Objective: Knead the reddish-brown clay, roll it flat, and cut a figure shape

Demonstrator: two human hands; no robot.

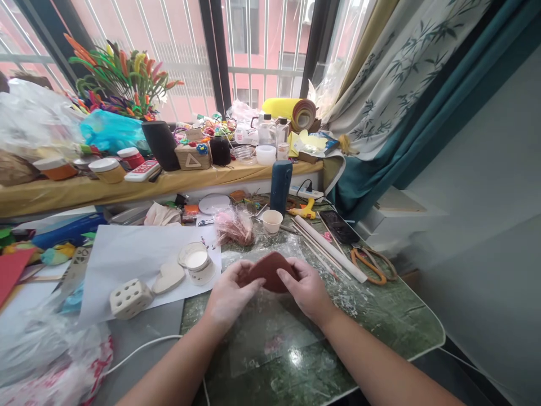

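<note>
Both my hands hold a flat reddish-brown lump of clay just above the green glass-topped table. My left hand grips its left edge with fingers curled around it. My right hand pinches its right edge, thumb on top. Just to the left, on a white paper sheet, lie a pale heart-shaped clay piece, a white block with round holes and an open round tub.
A white rolling rod and thin sticks, orange-handled scissors, a black phone, a small paper cup and a dark blue cylinder lie beyond my hands. The yellow-covered sill is crowded with jars and craft flowers. Plastic bags sit at left.
</note>
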